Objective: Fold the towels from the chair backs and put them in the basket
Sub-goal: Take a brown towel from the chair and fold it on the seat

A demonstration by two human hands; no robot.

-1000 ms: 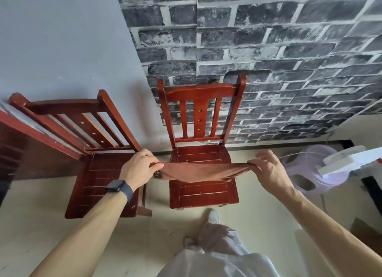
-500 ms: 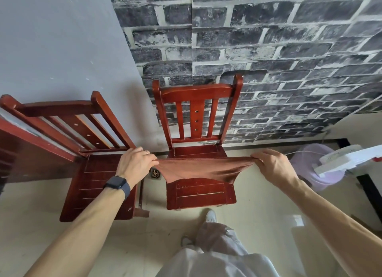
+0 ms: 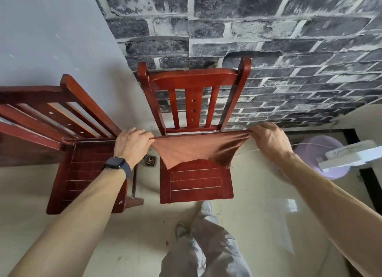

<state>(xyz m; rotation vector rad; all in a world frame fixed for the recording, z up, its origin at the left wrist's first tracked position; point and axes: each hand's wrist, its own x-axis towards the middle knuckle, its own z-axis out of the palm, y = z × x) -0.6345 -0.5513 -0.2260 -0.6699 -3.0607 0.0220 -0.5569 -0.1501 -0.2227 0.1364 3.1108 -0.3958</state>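
Brown towel (image 3: pixel 198 147) stretched taut above centre chair (image 3: pixel 196 179) seat, left hand (image 3: pixel 132 145) pinching its 9 o'clock corner, right hand (image 3: pixel 268 141) pinching its 3 o'clock corner, lower edge sagging, second chair (image 3: pixel 82 152) at 9 o'clock.

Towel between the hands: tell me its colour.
The towel is plain rusty brown; head view.

Towel (image 3: pixel 196 150): plain rust-brown. Centre chair (image 3: pixel 196 179) and left chair (image 3: pixel 86 167): red-brown. Rear wall (image 3: pixel 268 39): dark grey brick pattern, pale mortar lines. Side wall (image 3: pixel 51 39): plain pale grey. Floor (image 3: pixel 258 225): cream. Watch (image 3: pixel 116 165): black.
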